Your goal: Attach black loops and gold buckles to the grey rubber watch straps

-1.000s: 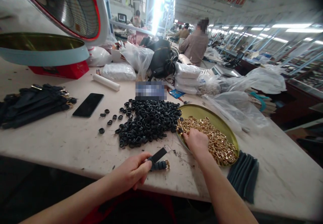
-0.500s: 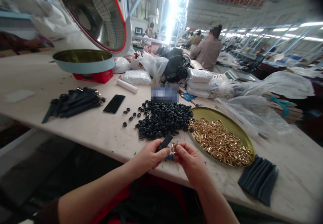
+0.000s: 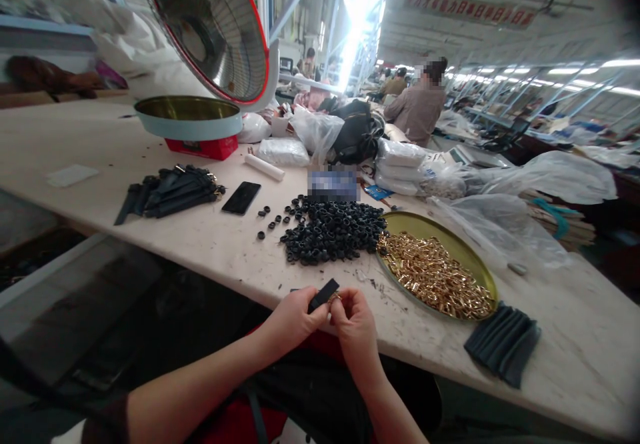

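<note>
Between thumb and fingers, my left hand [image 3: 299, 312] grips a short black strap [image 3: 325, 293] whose end sticks up past the thumb. Pressed against it, my right hand [image 3: 354, 316] pinches a small gold buckle [image 3: 334, 299] at the strap; the fingers partly cover it, so how it sits on the strap cannot be made out. Both hands are at the table's front edge. Just beyond them lies a heap of small black loops [image 3: 335, 232]. To its right, an oval gold-coloured tray [image 3: 463, 247] holds a pile of gold buckles [image 3: 435, 277].
Black straps with gold buckles [image 3: 173, 192] lie at the left, beside a phone [image 3: 241, 198]. More black straps [image 3: 505, 344] rest at the right edge. A fan [image 3: 210, 37] leans over a round tray [image 3: 187, 127] on a red box [image 3: 203, 147]. Plastic bags [image 3: 505, 227] lie behind.
My right hand has moved left and closer to my left hand, bringing the gold buckle up to the strap. The camera view has shifted slightly.
</note>
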A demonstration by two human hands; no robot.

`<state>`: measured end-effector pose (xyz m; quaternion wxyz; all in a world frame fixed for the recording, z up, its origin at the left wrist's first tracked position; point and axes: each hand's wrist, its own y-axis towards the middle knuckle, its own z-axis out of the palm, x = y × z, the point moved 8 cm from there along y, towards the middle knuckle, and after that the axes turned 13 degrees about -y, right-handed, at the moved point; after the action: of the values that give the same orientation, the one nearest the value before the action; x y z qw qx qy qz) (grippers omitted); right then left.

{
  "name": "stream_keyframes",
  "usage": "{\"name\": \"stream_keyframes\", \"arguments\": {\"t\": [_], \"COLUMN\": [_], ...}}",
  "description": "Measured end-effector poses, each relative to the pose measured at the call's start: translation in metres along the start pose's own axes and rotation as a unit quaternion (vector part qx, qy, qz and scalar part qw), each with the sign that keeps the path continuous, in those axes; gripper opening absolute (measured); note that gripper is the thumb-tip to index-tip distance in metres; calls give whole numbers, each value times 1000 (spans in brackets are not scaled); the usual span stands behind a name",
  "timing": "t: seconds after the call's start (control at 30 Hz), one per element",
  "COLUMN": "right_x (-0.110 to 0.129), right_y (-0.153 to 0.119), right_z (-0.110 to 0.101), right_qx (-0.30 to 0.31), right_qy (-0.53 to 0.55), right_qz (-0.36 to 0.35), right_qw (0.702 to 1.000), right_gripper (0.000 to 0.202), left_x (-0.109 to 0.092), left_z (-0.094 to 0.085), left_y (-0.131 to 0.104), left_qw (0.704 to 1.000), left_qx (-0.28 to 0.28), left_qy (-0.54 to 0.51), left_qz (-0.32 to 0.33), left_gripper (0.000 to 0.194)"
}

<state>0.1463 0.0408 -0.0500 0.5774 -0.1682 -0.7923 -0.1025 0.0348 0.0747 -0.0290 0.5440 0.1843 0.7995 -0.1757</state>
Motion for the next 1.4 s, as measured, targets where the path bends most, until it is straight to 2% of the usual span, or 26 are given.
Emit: {"name": "stream_keyframes", "arguments": {"t": [0.07,0.17,0.23,0.37,0.43,0.47,0.53,0.6,0.67,0.8,0.87,0.93,1.0,1.13,1.3,1.4], "right_x": [-6,-13,-11,10,17,16,8,-3,-14,-30,-36,-38,-39,-46,-49,-39], "right_y": [0,-1,-4,-11,-11,-10,-5,-1,3,13,12,9,5,1,-5,-6], "right_z": [8,20,22,12,4,1,-4,-3,-2,-9,-5,4,9,2,6,6], "right_qx": [36,116,165,220,204,190,167,175,179,103,80,88,101,81,118,130], "right_qy": [25,78,76,-11,-49,-56,-42,3,56,192,274,323,321,254,238,179], "right_qz": [19,53,59,-51,-98,-100,-72,-19,38,151,209,245,243,209,213,159], "right_qw": [999,989,982,974,973,975,982,984,982,964,935,910,910,941,940,962], "right_gripper": [15,15,14,16,11,11,16,19,18,22,28,30,28,25,25,23], "left_x": [0,-1,-1,7,11,13,18,20,17,7,3,-1,-4,-7,-13,-16], "left_z": [0,0,-4,-15,-12,-8,5,15,19,11,7,9,11,15,19,17], "left_y": [0,-1,1,12,17,19,18,15,13,15,17,18,20,23,17,15], "left_qw": [1000,1000,1000,997,992,988,973,958,950,973,982,983,981,975,963,970], "left_qx": [-4,19,25,14,34,53,105,151,182,180,174,179,183,203,262,240], "left_qy": [-14,-12,-17,-74,-118,-139,-180,-201,-203,-104,-25,27,55,84,51,37], "left_qz": [4,5,4,-20,-37,-50,-95,-137,-151,-103,-68,-40,-24,-14,-26,-30], "left_gripper": [23,22,23,20,18,17,19,22,25,30,30,28,29,29,29,28]}}
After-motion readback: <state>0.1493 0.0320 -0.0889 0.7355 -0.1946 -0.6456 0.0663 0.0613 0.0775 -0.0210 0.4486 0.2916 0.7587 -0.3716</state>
